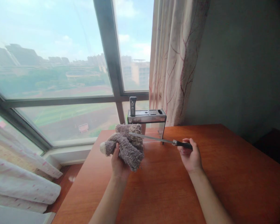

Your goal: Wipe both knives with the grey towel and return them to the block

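My left hand (120,165) is closed around a bunched grey-brown fluffy cloth (130,151), thumb on top. In my right hand (192,157) is a knife (154,138), gripped by its black handle, its long narrow blade pointing left. The blade is seen nearly edge-on, and its tip lies against or just in front of the cloth; contact is hard to tell. Just behind both hands stands a metal knife holder (147,118) with slots in its top. A dark handle (133,106) sticks up from the holder's left end.
The reddish-brown wooden table (158,193) lies beneath my hands. Beyond its far edge are a large window (60,46) and a patterned curtain (175,62). More curtain fabric (21,183) hangs at the lower left. A dark wall (235,68) rises at the right.
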A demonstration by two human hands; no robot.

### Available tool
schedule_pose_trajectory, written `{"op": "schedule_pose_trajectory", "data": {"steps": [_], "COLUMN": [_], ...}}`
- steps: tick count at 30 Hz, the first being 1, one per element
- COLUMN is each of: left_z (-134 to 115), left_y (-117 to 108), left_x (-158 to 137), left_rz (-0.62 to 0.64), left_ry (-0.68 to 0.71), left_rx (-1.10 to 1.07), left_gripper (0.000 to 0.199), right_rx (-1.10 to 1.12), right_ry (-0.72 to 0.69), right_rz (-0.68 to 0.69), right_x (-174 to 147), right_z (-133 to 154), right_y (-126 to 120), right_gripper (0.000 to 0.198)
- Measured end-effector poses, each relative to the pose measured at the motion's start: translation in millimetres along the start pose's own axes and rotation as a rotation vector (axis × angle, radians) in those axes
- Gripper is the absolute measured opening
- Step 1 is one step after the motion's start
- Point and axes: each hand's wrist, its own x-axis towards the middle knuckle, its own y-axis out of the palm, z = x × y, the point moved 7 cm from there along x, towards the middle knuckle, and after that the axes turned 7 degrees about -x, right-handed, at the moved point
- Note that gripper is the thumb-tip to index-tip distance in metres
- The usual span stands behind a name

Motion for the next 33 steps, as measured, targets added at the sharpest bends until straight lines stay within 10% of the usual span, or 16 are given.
{"op": "schedule_pose_trajectory", "data": {"steps": [13,22,33], "left_z": [15.6,45.2,-15.6], "left_y": [-9.8,-12.3,1.0], "left_x": [1.4,-7.3,6.3], "left_rz": [-0.074,0.020,-0.076], "left_ry": [0.001,-0.115,0.069], "left_rx": [0.162,0.262,0.151], "left_gripper": [0.028,0.035,0.020], "right_rx": [-0.258,-0.298,-0.434], "right_ry": [0.179,0.212,0.147], "right_rz": [0.512,0.594,0.602], "right_x": [-46.0,-55.4,-42.9], "right_z": [-34.8,-37.7,-26.6], "right_y": [62.6,70.9,57.5], "right_gripper": [0.029,0.034,0.034]}}
